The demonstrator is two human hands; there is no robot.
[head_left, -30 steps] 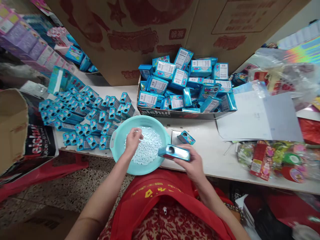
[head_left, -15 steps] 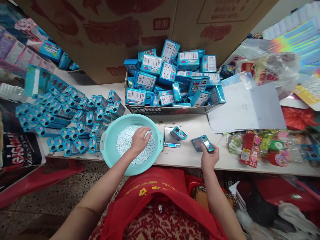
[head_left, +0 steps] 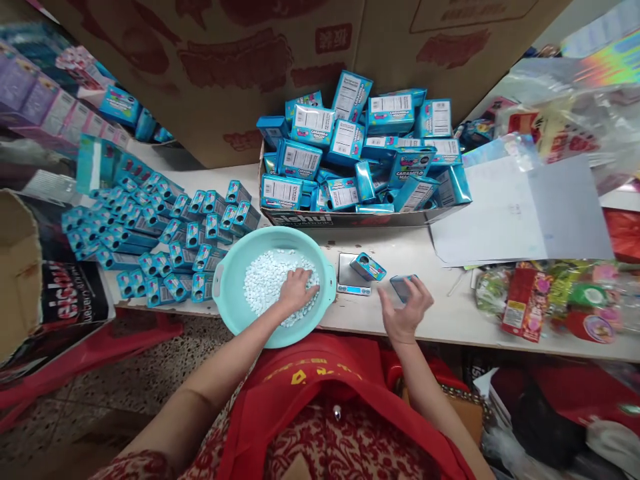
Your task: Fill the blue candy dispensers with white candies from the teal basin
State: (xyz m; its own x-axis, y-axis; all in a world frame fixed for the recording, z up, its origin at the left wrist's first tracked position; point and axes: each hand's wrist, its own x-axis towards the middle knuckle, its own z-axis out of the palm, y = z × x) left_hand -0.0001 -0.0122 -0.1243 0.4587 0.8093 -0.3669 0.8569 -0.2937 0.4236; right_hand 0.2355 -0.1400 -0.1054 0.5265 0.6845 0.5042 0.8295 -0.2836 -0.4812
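Observation:
My left hand reaches into a mint-green bowl, its fingers spread on a bed of small white candies. My right hand is open, thumb and fingers apart, just in front of a small blue box standing on the table. The hand partly covers that box; whether they touch I cannot tell. Between bowl and right hand lies a small digital scale with another blue candy box resting on it, a round hole in its top.
Behind, a cardboard tray is heaped with blue boxes. Many upright blue boxes with holes crowd the left side of the table. White sheets and bagged sweets lie right. A large carton stands at the back.
My right hand has let go of the blue box and opened, leaving it on the table. My left hand has lowered into the candies and spread its fingers. The view has shifted slightly.

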